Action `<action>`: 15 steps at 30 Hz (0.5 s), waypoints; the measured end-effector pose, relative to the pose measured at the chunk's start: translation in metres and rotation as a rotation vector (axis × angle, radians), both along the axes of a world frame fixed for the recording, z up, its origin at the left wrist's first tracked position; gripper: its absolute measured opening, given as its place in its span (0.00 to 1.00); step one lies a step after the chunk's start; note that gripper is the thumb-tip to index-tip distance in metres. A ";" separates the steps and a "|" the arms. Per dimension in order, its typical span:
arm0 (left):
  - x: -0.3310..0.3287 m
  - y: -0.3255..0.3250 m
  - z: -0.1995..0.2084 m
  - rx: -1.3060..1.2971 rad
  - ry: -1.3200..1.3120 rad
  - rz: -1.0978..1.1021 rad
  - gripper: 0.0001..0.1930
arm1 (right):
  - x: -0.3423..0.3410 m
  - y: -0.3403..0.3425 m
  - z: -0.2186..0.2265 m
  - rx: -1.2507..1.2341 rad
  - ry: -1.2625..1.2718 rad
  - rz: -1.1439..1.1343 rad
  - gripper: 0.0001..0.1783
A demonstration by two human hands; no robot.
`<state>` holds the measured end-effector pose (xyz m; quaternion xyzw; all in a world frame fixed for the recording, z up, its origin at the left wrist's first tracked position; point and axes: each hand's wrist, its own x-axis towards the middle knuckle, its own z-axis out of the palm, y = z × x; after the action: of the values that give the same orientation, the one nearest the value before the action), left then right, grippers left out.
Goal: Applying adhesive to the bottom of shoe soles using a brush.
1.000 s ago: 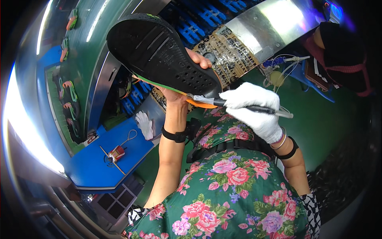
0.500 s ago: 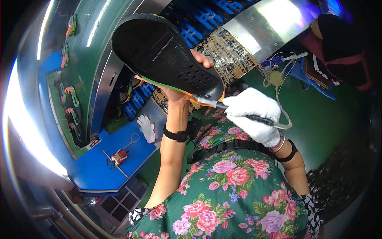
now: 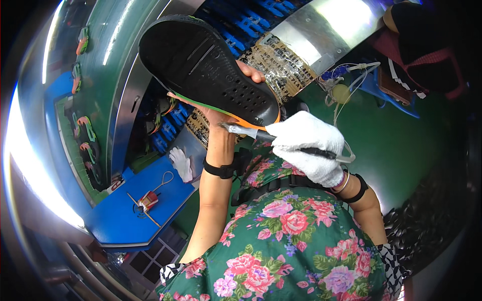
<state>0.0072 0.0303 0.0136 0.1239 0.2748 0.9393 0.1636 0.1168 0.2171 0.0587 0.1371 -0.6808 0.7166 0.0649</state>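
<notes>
My bare left hand grips a shoe sole from beneath, with fingertips showing over its far edge. The sole's inner face is black, with small holes toward the heel, and its sidewall runs from green to orange. In my right hand, which wears a white glove, is a slim brush with a dark handle and a pale wrapped neck. Its tip lies beside the orange heel sidewall, close to my left wrist; whether it touches the sole I cannot tell. A pale tube curves from the handle's back end.
A blue table at left bears a small red container with sticks across it. A white glove lies near its corner. Taped cardboard covers part of the metal bench ahead. Other soles sit on the machine at left.
The brush and my right hand have moved left, taking the tip from the heel's edge toward my left wrist. My left hand keeps its hold on the sole, which has shifted slightly.
</notes>
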 end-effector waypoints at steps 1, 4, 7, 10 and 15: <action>0.000 0.000 -0.001 -0.011 0.018 -0.018 0.56 | 0.000 0.000 -0.002 -0.030 -0.042 0.019 0.09; -0.001 -0.002 -0.001 -0.047 0.027 -0.015 0.55 | -0.001 0.002 -0.008 -0.178 -0.056 -0.077 0.09; 0.000 -0.002 0.000 -0.039 0.006 0.000 0.54 | 0.003 0.004 -0.008 -0.130 -0.082 -0.102 0.09; 0.002 0.001 0.000 -0.030 0.001 0.003 0.52 | 0.005 0.001 -0.007 -0.065 -0.090 -0.065 0.09; 0.001 0.004 0.001 -0.055 0.017 0.023 0.50 | 0.002 -0.002 -0.008 -0.425 -0.245 -0.037 0.09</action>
<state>0.0080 0.0344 0.0143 0.1242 0.3036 0.9321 0.1537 0.1186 0.2155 0.0509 0.0197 -0.5201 0.8536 0.0224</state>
